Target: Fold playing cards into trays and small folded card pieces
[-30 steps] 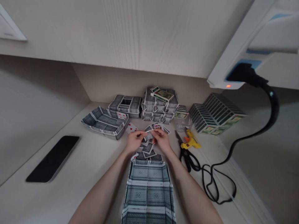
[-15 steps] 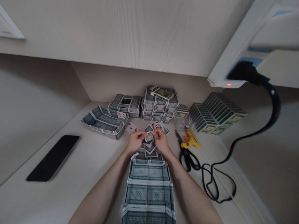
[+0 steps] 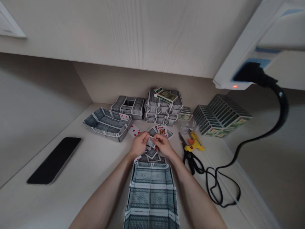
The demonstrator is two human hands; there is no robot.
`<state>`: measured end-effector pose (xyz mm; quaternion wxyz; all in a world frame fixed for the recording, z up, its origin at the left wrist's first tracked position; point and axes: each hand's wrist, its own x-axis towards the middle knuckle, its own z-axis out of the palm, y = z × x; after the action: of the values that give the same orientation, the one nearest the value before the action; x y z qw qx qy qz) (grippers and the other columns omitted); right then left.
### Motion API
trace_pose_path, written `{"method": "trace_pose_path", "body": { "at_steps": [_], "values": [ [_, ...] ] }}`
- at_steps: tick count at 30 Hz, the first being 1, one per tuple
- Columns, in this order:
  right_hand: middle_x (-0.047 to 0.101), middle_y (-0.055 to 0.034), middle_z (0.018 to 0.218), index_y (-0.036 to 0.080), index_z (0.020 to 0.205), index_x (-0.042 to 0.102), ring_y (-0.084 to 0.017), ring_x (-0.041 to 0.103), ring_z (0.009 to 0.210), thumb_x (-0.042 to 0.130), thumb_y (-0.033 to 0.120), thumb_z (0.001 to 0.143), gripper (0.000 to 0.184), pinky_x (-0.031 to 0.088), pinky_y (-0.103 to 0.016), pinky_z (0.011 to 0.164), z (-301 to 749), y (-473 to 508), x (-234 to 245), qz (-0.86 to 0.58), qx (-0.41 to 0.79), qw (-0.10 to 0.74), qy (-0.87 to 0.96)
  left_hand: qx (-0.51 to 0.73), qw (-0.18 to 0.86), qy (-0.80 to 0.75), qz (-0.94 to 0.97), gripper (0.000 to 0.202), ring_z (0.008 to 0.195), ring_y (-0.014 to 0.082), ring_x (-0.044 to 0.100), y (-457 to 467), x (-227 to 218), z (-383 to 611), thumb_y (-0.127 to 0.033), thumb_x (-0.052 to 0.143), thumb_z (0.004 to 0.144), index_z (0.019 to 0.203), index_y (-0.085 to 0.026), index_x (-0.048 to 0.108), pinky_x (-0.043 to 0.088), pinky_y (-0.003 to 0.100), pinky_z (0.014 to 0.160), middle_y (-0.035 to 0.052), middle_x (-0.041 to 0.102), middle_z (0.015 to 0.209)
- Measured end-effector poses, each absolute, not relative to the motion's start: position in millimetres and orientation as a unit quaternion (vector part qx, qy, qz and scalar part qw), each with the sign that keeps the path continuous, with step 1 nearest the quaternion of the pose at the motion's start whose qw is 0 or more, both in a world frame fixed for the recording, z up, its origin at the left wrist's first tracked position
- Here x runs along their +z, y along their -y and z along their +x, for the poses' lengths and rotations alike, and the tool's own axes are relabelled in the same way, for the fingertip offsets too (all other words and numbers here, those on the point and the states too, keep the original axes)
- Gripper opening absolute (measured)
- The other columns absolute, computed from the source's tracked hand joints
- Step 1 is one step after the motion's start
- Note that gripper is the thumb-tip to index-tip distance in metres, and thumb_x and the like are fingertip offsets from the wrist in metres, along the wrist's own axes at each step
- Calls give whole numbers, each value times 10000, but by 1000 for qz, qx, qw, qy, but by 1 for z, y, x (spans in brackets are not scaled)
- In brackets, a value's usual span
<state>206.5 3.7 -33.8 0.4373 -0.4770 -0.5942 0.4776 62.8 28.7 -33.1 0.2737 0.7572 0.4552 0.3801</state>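
Between the fingertips of both hands is a grey-backed playing card (image 3: 151,142). My left hand (image 3: 139,143) is closed on its left side; my right hand (image 3: 163,145) pinches it from the right. Below them lie several loose cards (image 3: 152,154), backs up, partly hidden by the hands. A long open tray made of playing cards (image 3: 150,194) sits between my forearms, running toward me. Just beyond the hands, a face card (image 3: 162,130) lies face up on other cards, and a hearts card (image 3: 134,130) rests left of it.
At the back stand another card tray (image 3: 107,124), a card box with an opening (image 3: 128,106) and a stacked card structure (image 3: 163,108). Right are black scissors (image 3: 192,160), a yellow glue gun (image 3: 195,142), its black cable (image 3: 222,167) and stacked card packs (image 3: 221,114). A phone (image 3: 54,160) lies left.
Both hands have shifted slightly on the card, and it now tilts down to the right. The right hand has drawn back, showing more of the face card beyond it.
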Motion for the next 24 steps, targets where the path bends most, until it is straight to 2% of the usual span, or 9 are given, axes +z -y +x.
{"method": "trace_pose_path", "body": {
  "at_steps": [5, 9, 13, 17, 24],
  "values": [
    [342, 62, 459, 176, 524, 423, -70, 332, 435, 489, 450, 742, 356, 240, -200, 418, 206, -6, -37, -478, 422, 452, 624, 377, 270, -440, 769, 238, 674, 125, 471, -28, -32, 63, -293, 374, 822, 663, -172, 503, 360, 238, 632, -1, 511, 660],
    [320, 68, 444, 178, 555, 460, -71, 287, 414, 510, 465, 724, 337, 204, -212, 405, 207, -9, -36, -493, 436, 491, 571, 410, 377, -463, 689, 283, 569, 108, 456, -27, -27, 64, -374, 371, 822, 671, -166, 491, 354, 219, 541, -26, 471, 571],
    [350, 65, 423, 179, 547, 461, -73, 300, 404, 509, 468, 727, 345, 216, -214, 409, 209, -10, -32, -493, 441, 524, 536, 424, 456, -428, 655, 249, 558, 99, 470, -27, -24, 65, -395, 467, 772, 731, -155, 518, 370, 207, 542, -33, 501, 574],
    [353, 65, 419, 175, 535, 460, -70, 303, 404, 513, 458, 730, 348, 225, -210, 411, 209, -10, -32, -483, 448, 528, 536, 421, 438, -430, 668, 229, 560, 94, 478, -26, -26, 65, -381, 502, 752, 748, -156, 539, 372, 201, 542, -32, 525, 594],
    [350, 66, 398, 177, 501, 446, -66, 296, 383, 529, 452, 722, 362, 216, -210, 393, 208, -9, -32, -504, 432, 523, 534, 398, 357, -463, 707, 208, 546, 92, 477, -24, -28, 66, -320, 472, 769, 631, -167, 500, 361, 200, 529, -32, 538, 563]
  ]
}}
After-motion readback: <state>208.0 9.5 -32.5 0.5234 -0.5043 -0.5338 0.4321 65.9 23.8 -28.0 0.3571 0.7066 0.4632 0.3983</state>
